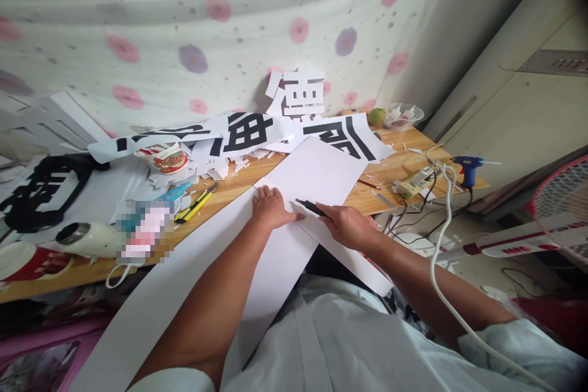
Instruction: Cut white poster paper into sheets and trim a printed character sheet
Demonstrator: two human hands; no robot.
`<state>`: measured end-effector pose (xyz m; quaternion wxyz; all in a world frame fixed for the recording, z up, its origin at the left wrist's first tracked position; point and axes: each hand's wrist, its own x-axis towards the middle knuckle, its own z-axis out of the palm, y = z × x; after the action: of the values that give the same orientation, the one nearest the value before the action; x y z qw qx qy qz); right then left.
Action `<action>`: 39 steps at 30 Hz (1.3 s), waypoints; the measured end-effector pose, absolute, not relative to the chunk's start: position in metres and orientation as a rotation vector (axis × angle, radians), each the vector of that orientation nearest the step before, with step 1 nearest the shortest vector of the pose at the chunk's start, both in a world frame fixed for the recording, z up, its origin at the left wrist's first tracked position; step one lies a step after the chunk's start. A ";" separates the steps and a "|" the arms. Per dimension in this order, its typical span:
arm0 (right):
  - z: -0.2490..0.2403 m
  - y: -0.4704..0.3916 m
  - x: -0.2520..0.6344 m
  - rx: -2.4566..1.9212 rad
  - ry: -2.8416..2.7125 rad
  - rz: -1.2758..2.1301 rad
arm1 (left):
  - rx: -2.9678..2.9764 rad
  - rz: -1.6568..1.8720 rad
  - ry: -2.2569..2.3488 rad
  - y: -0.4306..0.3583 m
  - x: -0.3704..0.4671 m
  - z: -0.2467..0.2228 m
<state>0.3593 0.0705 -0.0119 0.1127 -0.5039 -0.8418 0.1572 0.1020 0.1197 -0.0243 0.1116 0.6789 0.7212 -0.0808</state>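
My left hand (271, 208) presses down on a large white board (184, 285), its fingers on the surface and its thumb stretched to the right. My right hand (351, 225) is wrapped round a slim black utility knife (313, 207), whose tip points left toward my left thumb. A white sheet (316, 174) lies under the knife tip, on the table beyond my hands. Whether the tip touches the sheet I cannot tell. Below my right hand a narrower white piece (356, 257) slants over the table's front edge.
Paper sheets with black characters (248, 133) and cut white scraps lie along the back. Left are a paper noodle cup (168, 159), a yellow cutter (196, 203) and a bottle (87, 239). Right are a blue glue gun (468, 170), a power strip (418, 180) and a hanging white cable (434, 275).
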 end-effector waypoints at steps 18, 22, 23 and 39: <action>-0.036 0.074 0.402 -1.462 -2.110 0.673 | 2.127 -0.329 2.048 0.123 0.122 -0.008; -0.041 0.064 0.397 -1.473 -1.842 0.835 | 2.173 -0.341 2.025 0.122 0.118 -0.011; -0.045 0.061 0.394 -1.469 -1.704 0.926 | 2.177 -0.356 2.019 0.122 0.118 -0.011; -0.091 -0.025 0.458 -1.204 -1.128 1.479 | 2.014 -0.528 2.094 0.121 0.148 -0.013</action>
<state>0.4575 -0.0253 -0.0914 0.4466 -0.4862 -0.4556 0.5972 0.1478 0.1206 -0.0135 0.0942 0.6791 0.7059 -0.1780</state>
